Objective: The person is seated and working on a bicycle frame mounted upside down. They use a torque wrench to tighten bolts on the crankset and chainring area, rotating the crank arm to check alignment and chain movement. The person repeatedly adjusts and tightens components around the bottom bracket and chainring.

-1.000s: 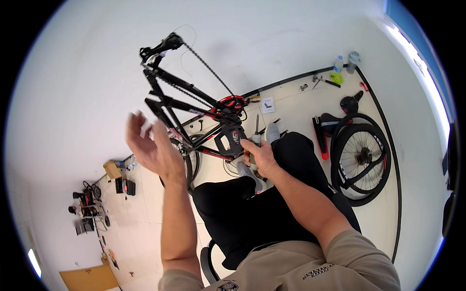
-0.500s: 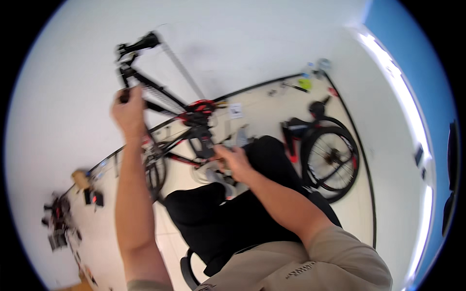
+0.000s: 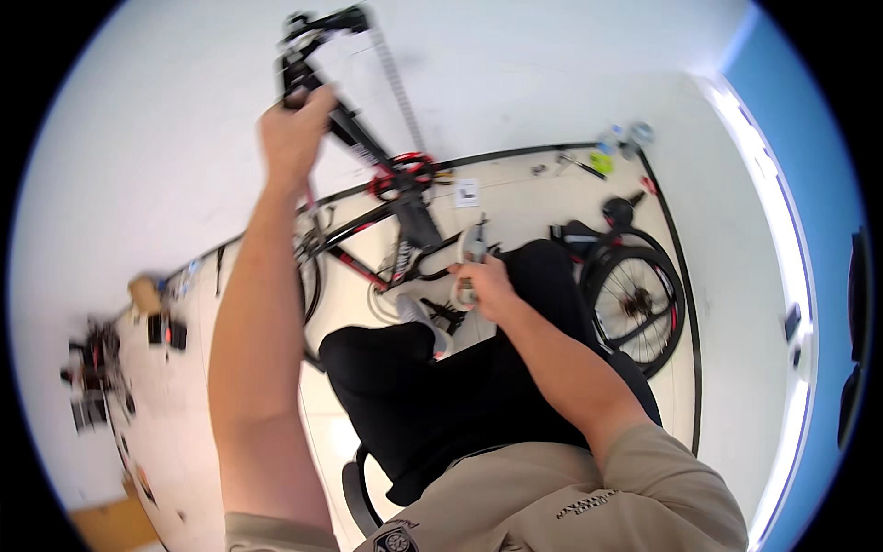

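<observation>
My left hand [image 3: 294, 133] grips the upper end of a black bicycle frame [image 3: 359, 138] with red markings. The chain [image 3: 397, 87] hangs down from the top part toward the red chainring [image 3: 417, 162]. My right hand [image 3: 483, 283] is closed round a light-handled tool [image 3: 473, 244], apparently a screwdriver, whose thin shaft points up beside the lower frame. A black plastic housing [image 3: 416, 216] sits under the chainring. The left fingertips are partly hidden and blurred.
A bicycle wheel and tyre [image 3: 635, 304] lie on the right with a saddle [image 3: 618, 212]. Tools [image 3: 578, 167], bottles and a yellow-green item [image 3: 601, 163] are along the back wall. Boxes [image 3: 145, 296] and other bike parts [image 3: 97, 354] are at the left.
My left hand has risen from an open position in the air to gripping the frame higher up, and the frame has shifted upward and turned. My right hand still holds the tool.
</observation>
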Demonstrator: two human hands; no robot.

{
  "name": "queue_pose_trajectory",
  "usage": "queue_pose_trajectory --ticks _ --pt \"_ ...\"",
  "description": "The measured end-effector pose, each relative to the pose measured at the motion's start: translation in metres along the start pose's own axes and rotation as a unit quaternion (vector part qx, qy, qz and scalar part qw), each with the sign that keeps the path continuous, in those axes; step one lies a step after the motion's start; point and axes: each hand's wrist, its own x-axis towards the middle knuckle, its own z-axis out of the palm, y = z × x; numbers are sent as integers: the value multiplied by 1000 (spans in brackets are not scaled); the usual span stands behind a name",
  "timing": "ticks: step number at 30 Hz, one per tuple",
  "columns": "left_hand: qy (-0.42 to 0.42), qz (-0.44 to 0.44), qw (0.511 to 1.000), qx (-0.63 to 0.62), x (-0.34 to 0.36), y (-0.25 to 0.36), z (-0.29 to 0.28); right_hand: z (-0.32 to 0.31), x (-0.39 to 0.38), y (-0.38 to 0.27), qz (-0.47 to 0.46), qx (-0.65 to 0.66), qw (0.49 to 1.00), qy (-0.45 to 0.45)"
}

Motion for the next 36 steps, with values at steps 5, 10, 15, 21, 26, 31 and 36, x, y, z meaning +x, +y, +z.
queue_pose_trajectory --ticks 5,10,15,21,26,31,36 --pt "7 13 1000 -13 -9 1 0 7 -22 8 100 -153 983 -33" --pt "-40 -19 997 -58 -23 10 -14 17 -31 20 112 -171 978 -48" --pt "-25 -27 998 -47 -25 10 -16 18 -33 24 67 -168 983 -29" --pt "22 -32 999 -35 -26 16 -8 11 -33 1 16 -86 995 46" --pt "43 -43 998 -10 -23 15 -3 3 -27 -31 -85 -54 994 47" --pt "62 -42 997 -14 -30 27 -3 16 0 -73 -180 -31 982 41" --pt "91 -21 995 -17 -22 12 5 31 36 -97 -206 -91 974 12"
